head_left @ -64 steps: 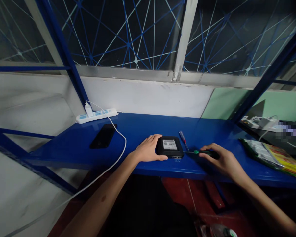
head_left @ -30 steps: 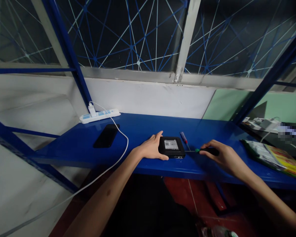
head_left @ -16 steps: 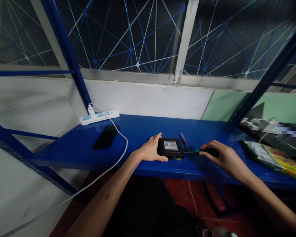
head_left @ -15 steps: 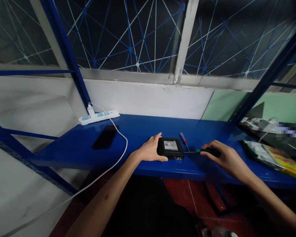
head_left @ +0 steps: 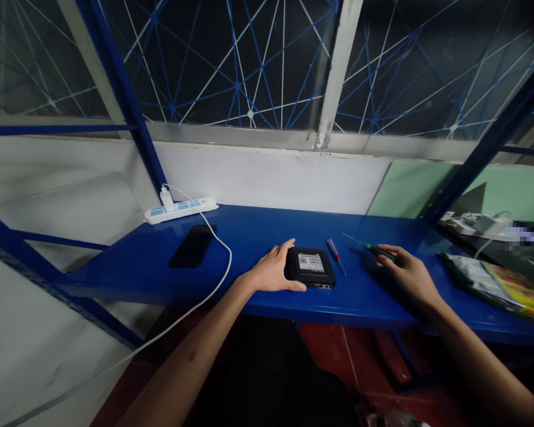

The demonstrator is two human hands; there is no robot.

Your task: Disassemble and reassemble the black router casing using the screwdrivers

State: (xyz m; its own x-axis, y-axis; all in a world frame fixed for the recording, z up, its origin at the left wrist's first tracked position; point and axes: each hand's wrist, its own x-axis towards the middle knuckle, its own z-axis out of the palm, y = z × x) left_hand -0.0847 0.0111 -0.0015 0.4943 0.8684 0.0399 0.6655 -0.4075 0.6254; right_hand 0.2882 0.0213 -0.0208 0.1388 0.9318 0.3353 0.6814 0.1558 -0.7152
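Observation:
A small black box [head_left: 324, 274] with a white printed label on top and ports along its near edge lies flat on the blue table [head_left: 267, 228]. My left hand [head_left: 271, 270] grips the box's left side, thumb at the near edge and fingers at the far one. To the right, my right hand [head_left: 409, 276] is closed around the dark handle of a green-collared screwdriver [head_left: 370, 247]. Its thin shaft points left and away from me, clear of the box. Between the box and that hand rests a second screwdriver [head_left: 334, 252], with a clear purplish handle and red collar.
A black phone [head_left: 193, 246] lies to the left. Behind it stands a white power strip [head_left: 182, 209], whose plugged-in charger trails a white cable [head_left: 220, 284] across the table's left part. A colourful bag [head_left: 501, 284] sits at the right.
My right hand has drawn the green-collared screwdriver away from the box's right side and swung its tip up and away from me. My left hand stays on the box.

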